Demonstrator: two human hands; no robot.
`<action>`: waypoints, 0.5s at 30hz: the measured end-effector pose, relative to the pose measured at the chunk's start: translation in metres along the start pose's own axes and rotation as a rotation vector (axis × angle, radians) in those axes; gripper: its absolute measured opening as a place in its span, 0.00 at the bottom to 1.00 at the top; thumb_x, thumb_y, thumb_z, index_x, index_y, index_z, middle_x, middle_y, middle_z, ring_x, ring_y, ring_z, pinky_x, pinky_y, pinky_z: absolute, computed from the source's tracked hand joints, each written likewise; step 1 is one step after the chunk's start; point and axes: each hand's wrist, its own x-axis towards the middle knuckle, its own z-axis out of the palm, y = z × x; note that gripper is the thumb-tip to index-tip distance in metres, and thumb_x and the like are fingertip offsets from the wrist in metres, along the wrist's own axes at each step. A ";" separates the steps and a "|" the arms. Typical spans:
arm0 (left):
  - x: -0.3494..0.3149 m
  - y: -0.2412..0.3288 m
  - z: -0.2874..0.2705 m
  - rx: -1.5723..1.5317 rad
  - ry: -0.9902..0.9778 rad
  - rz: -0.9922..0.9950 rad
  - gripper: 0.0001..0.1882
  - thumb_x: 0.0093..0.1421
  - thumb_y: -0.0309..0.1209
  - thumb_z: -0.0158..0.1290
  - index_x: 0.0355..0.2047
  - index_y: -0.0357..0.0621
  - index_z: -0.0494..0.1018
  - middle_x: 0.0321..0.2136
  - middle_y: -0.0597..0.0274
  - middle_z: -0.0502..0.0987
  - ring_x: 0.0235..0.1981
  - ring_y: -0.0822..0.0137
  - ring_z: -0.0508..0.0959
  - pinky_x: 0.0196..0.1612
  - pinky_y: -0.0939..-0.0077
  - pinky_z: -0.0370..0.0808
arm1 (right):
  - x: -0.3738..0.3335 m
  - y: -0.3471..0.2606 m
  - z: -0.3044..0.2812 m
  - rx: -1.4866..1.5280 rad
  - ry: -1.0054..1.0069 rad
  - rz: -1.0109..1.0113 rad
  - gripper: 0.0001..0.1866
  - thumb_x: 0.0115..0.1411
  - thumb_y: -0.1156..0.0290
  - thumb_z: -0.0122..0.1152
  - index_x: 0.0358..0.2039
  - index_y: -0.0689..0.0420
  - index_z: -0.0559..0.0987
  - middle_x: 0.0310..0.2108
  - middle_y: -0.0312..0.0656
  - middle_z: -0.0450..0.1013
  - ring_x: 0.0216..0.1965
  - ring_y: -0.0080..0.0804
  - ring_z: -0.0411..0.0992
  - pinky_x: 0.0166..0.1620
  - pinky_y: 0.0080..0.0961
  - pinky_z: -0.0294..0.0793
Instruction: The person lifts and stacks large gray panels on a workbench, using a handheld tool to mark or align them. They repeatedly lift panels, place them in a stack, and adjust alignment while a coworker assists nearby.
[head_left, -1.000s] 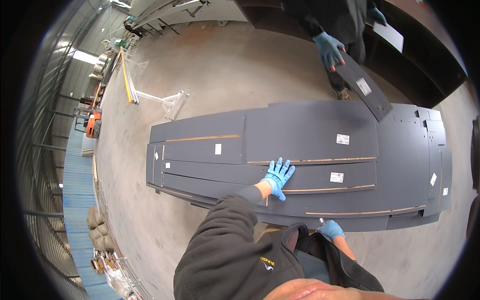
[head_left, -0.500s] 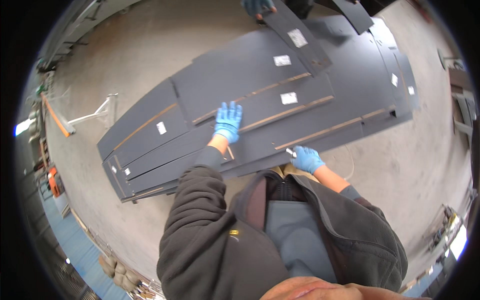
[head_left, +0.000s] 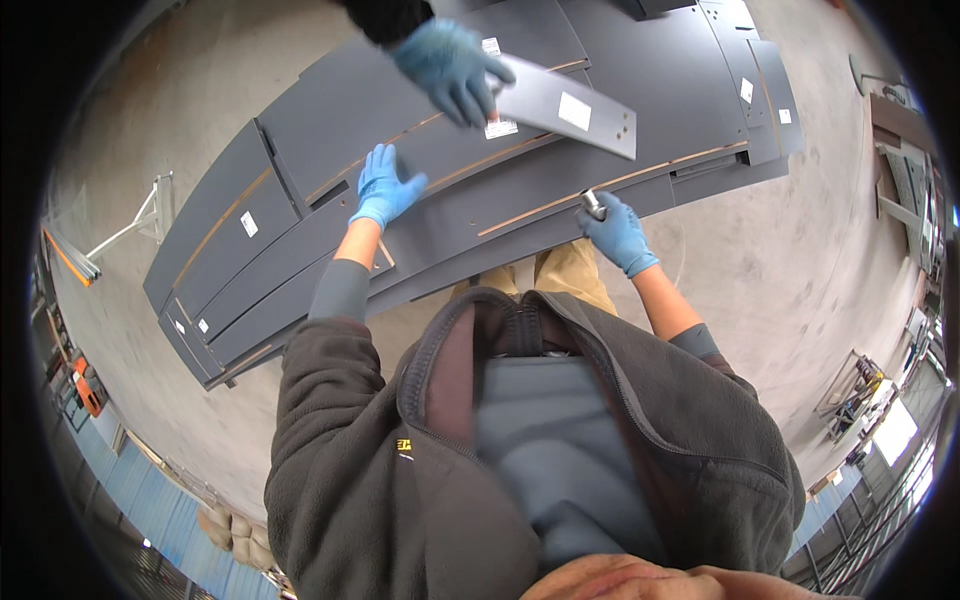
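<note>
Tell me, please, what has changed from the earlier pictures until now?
A co-worker's gloved hand has brought a narrow dark panel in over the stacked dark panels, nearer to the person. The left hand stays flat on the panels. The right hand still grips a small metal tool at their near edge.

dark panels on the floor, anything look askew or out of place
One narrow dark panel sits crooked: a co-worker's gloved hand holds it slanted across the flat stack of panels. The rest lie flat and overlapped. The left hand presses flat on the stack; the right hand grips a small metal tool.
</note>
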 end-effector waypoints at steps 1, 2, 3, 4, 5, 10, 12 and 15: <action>0.003 0.005 0.014 -0.268 0.138 -0.056 0.50 0.61 0.48 0.64 0.77 0.39 0.57 0.78 0.41 0.56 0.80 0.47 0.53 0.78 0.59 0.55 | 0.007 0.005 -0.010 0.004 0.060 -0.037 0.20 0.61 0.56 0.70 0.49 0.55 0.84 0.42 0.53 0.84 0.47 0.56 0.81 0.50 0.45 0.80; 0.001 0.013 0.035 -0.615 0.278 -0.156 0.41 0.64 0.43 0.61 0.72 0.37 0.63 0.73 0.44 0.64 0.74 0.50 0.62 0.74 0.62 0.62 | 0.013 0.011 -0.021 0.009 0.104 -0.070 0.20 0.61 0.56 0.70 0.49 0.54 0.84 0.41 0.53 0.84 0.46 0.56 0.81 0.50 0.45 0.80; -0.004 0.022 0.060 -0.947 0.404 -0.272 0.33 0.66 0.38 0.59 0.68 0.35 0.69 0.68 0.46 0.72 0.69 0.54 0.71 0.69 0.64 0.69 | 0.021 0.017 -0.032 0.022 0.147 -0.114 0.21 0.61 0.56 0.70 0.50 0.54 0.84 0.41 0.52 0.84 0.46 0.56 0.81 0.50 0.45 0.80; -0.006 0.024 0.078 -1.347 0.371 -0.364 0.21 0.69 0.33 0.56 0.59 0.36 0.76 0.59 0.54 0.79 0.57 0.61 0.78 0.59 0.64 0.76 | 0.026 0.025 -0.041 -0.022 0.133 -0.148 0.21 0.61 0.56 0.71 0.50 0.53 0.84 0.41 0.52 0.84 0.46 0.55 0.81 0.51 0.45 0.80; -0.019 0.031 0.105 -1.641 0.445 -0.435 0.14 0.71 0.34 0.54 0.51 0.41 0.79 0.49 0.59 0.82 0.48 0.63 0.80 0.53 0.61 0.78 | 0.029 0.033 -0.050 -0.057 0.119 -0.190 0.21 0.61 0.55 0.71 0.51 0.53 0.84 0.41 0.52 0.84 0.47 0.55 0.81 0.51 0.45 0.80; -0.086 0.065 0.204 -2.389 0.520 -0.740 0.35 0.77 0.58 0.34 0.75 0.52 0.60 0.76 0.65 0.60 0.76 0.64 0.59 0.75 0.65 0.58 | 0.061 0.078 -0.088 -0.213 -0.016 -0.233 0.23 0.63 0.52 0.71 0.53 0.52 0.84 0.44 0.51 0.84 0.49 0.54 0.81 0.52 0.47 0.79; -0.101 0.083 0.221 -2.338 0.814 -0.832 0.38 0.76 0.63 0.35 0.75 0.55 0.59 0.79 0.69 0.57 0.78 0.68 0.55 0.76 0.70 0.54 | 0.072 0.091 -0.097 -0.252 -0.100 -0.194 0.25 0.62 0.52 0.71 0.55 0.53 0.83 0.46 0.53 0.84 0.50 0.56 0.80 0.54 0.48 0.79; -0.117 0.106 0.217 -1.955 0.960 -1.355 0.48 0.70 0.70 0.41 0.76 0.48 0.56 0.78 0.55 0.57 0.77 0.58 0.59 0.77 0.61 0.57 | 0.087 0.098 -0.103 -0.373 -0.235 -0.141 0.27 0.62 0.51 0.71 0.56 0.54 0.82 0.47 0.54 0.83 0.51 0.57 0.80 0.54 0.48 0.78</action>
